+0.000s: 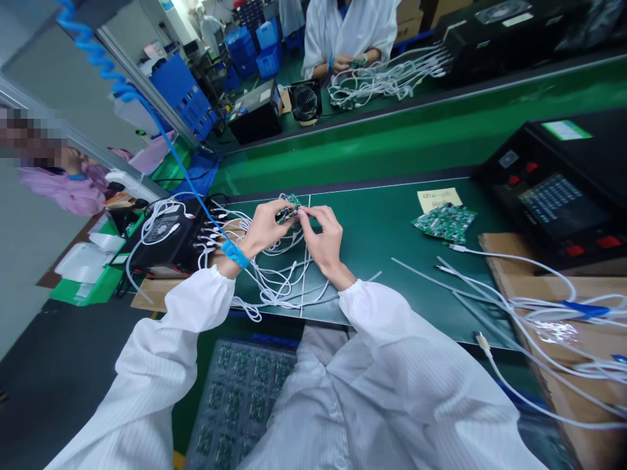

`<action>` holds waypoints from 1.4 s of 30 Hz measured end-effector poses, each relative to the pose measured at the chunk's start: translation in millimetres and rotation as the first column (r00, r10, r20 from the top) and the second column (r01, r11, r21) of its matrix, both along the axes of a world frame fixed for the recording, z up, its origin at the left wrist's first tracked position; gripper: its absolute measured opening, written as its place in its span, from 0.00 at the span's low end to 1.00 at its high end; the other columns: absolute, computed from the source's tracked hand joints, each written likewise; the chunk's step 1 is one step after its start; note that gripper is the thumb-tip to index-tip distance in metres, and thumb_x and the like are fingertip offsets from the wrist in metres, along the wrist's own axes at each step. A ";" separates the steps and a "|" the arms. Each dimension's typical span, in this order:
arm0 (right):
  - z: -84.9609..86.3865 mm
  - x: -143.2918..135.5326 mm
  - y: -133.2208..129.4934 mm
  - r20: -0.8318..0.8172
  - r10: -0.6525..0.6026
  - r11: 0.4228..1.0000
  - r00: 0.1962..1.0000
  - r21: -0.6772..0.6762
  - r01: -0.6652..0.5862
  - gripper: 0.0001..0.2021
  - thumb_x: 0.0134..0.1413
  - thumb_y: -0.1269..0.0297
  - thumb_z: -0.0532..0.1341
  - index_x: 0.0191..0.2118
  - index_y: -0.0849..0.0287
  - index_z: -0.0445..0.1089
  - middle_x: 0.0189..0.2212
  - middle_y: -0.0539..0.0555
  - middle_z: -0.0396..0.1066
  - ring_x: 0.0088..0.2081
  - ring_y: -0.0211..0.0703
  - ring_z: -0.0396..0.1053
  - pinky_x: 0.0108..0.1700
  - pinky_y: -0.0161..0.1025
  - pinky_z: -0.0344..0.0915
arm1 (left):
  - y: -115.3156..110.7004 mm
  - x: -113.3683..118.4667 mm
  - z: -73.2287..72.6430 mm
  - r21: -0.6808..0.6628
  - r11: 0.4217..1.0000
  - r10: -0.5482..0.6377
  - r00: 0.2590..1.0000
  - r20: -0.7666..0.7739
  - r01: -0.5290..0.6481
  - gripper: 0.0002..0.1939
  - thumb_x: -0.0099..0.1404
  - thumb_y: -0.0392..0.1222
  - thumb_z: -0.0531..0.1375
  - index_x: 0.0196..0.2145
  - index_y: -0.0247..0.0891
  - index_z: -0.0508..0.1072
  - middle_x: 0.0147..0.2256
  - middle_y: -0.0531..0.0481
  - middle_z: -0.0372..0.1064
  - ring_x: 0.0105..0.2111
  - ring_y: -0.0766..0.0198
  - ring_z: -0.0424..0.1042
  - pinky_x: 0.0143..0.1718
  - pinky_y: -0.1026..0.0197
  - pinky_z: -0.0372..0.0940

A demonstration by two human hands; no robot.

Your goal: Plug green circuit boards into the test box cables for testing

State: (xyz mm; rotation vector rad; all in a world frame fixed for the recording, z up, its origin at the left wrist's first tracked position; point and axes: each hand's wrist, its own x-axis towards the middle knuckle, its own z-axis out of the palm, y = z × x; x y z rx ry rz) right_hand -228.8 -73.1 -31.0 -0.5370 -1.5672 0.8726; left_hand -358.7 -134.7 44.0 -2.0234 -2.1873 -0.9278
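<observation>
My left hand [264, 228], with a blue wrist strap [235, 254] on its wrist, grips a small circuit board [286, 214] above the green table. From the right, my right hand [324, 240] meets the board's edge with thumb and fingers pinched together. Whatever lies between those fingertips is too small to make out. Just behind the held board another bit of green circuit board [292, 199] shows, partly hidden by my fingers. White cables [274, 290] lie tangled beneath and around both hands.
Left stands a black box [183, 238] with cables plugged in. To the right are stacked circuit boards [445, 222], a yellow note [438, 198], a black device with a screen [563, 202] and loose white cables [519, 307]. A tray of boards [240, 398] sits below the table edge. A co-worker [350, 32] works opposite.
</observation>
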 end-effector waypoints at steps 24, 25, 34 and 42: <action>-27.8 -14.6 -6.4 0.393 0.116 0.993 0.912 -0.071 -0.096 0.12 0.70 0.59 0.60 0.39 0.56 0.80 0.35 0.55 0.80 0.41 0.49 0.70 0.46 0.45 0.63 | 20.7 -22.5 18.9 -0.087 0.996 0.001 0.974 0.227 0.019 0.17 0.60 0.54 0.68 0.37 0.37 0.78 0.34 0.48 0.77 0.36 0.58 0.75 0.40 0.58 0.70; -28.4 -13.0 -4.8 0.418 0.100 0.995 0.903 -0.060 -0.082 0.14 0.70 0.57 0.59 0.38 0.56 0.80 0.34 0.55 0.80 0.40 0.49 0.70 0.45 0.45 0.63 | 26.2 -24.5 17.0 -0.105 0.994 -0.001 0.975 0.223 0.025 0.17 0.60 0.54 0.69 0.37 0.37 0.79 0.35 0.48 0.78 0.36 0.58 0.75 0.40 0.58 0.70; -21.1 37.7 21.7 0.699 -0.053 0.998 0.713 0.018 0.056 0.10 0.66 0.64 0.63 0.32 0.56 0.79 0.30 0.59 0.79 0.32 0.51 0.73 0.33 0.43 0.61 | 74.3 -50.4 -14.5 -0.393 0.907 -0.043 0.963 0.268 0.150 0.12 0.55 0.43 0.71 0.36 0.36 0.79 0.24 0.49 0.75 0.25 0.61 0.73 0.29 0.60 0.68; -16.7 85.3 12.8 0.764 -0.024 1.000 0.645 0.016 0.018 0.05 0.63 0.64 0.66 0.34 0.56 0.77 0.32 0.58 0.77 0.30 0.48 0.72 0.32 0.42 0.61 | 78.8 -37.1 -18.1 -0.476 0.879 0.040 0.988 0.152 0.037 0.07 0.58 0.36 0.68 0.37 0.37 0.80 0.29 0.46 0.78 0.28 0.55 0.76 0.36 0.54 0.71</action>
